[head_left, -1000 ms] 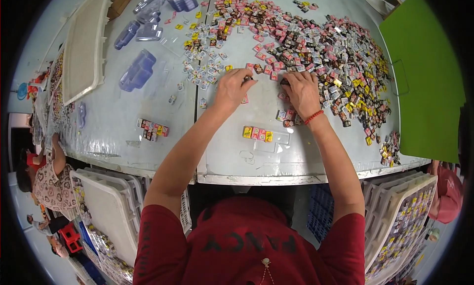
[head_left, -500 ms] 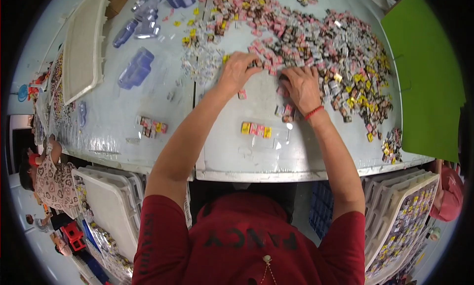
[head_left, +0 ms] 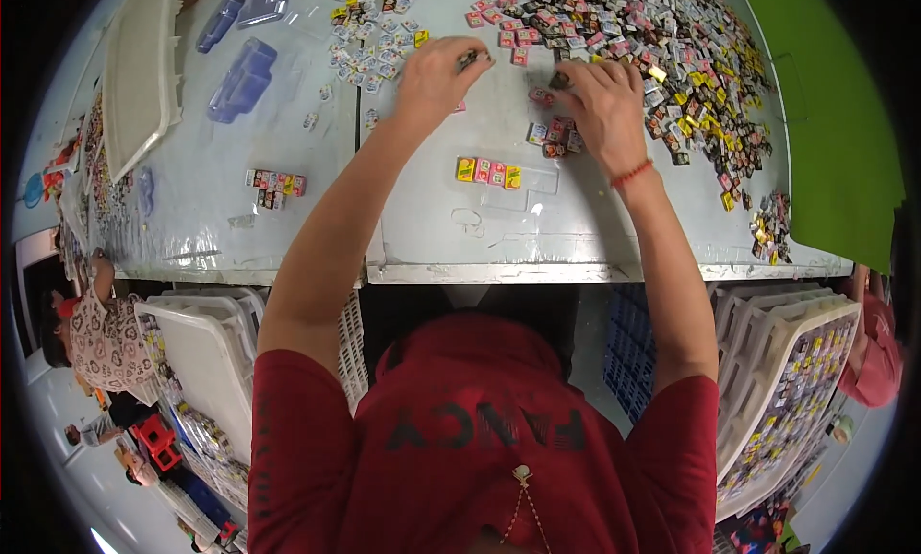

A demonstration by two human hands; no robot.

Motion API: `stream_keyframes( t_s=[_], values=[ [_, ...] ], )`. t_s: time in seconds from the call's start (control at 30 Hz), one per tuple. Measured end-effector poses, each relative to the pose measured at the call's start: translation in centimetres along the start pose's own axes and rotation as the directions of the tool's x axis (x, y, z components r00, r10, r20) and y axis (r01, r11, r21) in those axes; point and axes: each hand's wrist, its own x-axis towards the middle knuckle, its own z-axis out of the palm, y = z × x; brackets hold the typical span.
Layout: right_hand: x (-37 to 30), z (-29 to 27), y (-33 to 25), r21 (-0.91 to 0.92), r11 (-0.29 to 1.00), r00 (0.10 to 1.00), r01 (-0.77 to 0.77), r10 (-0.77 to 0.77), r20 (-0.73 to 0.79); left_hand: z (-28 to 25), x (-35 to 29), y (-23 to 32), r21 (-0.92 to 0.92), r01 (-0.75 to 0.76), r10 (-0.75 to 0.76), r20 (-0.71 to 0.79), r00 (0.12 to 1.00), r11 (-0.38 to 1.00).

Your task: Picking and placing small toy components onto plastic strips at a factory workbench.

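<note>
Two narrow grips above a white table [head_left: 422,233]

With the left hand [head_left: 430,82], holding a small dark box [head_left: 467,61] between thumb and bent fingers. With the right hand [head_left: 611,111], pinching another dark box [head_left: 558,79] at the fingertips, partly covered. Between both hands, a strip of open tabletop. Just left of the right wrist, a small cluster of boxes [head_left: 554,134]. Nearer to the body, between the forearms, a clear tray [head_left: 543,179], with yellow and pink boxes [head_left: 489,173] in a row at its far left part. From tray to front edge [head_left: 499,273], open surface, good room. Just beside the right hand, a dense pile [head_left: 705,94], spread toward a green board [head_left: 835,122]. Under the left forearm, a table seam; farther left, open surface around a second box group [head_left: 275,187].
</note>
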Motion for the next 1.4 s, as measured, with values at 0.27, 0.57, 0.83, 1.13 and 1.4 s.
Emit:
stream_keyframes(
  t_s=[0.27, 0.57, 0.83, 1.13, 1.4],
  values=[
    [-7.7, -4.3, -2.7, 0.155, 0.973, 0.983, -0.171, 0.157, 0.100, -3.2, -2.3, 0.0, 0.297, -0.165, 0.141, 0.100, 0.985, 0.941],
    [-9.9, -4.9, -4.8, 0.210, 0.960, 0.980, -0.184, 0.163, 0.116, -1.7, -6.1, 9.7, -0.258, -0.152, 0.162, 0.018, 0.987, 0.954],
    [-9.1, -3.7, -5.7, 0.271, 0.941, 0.978, -0.202, 0.181, 0.100, 0.9, -9.1, 8.1, -0.143, -0.291, 0.299, 0.031, 0.954, 0.946],
    [-8.0, -2.8, -6.6, 0.099, 0.989, 0.992, -0.106, 0.098, 0.077, -0.1, -10.0, 8.1, -0.097, -0.325, 0.336, 0.143, 0.931, 0.941],
    [-9.1, -1.4, -7.2, 0.098, 0.991, 0.994, -0.094, 0.099, -0.052, -0.6, -10.9, 8.3, -0.040, -0.272, 0.274, 0.242, 0.931, 0.961]
  ],
)
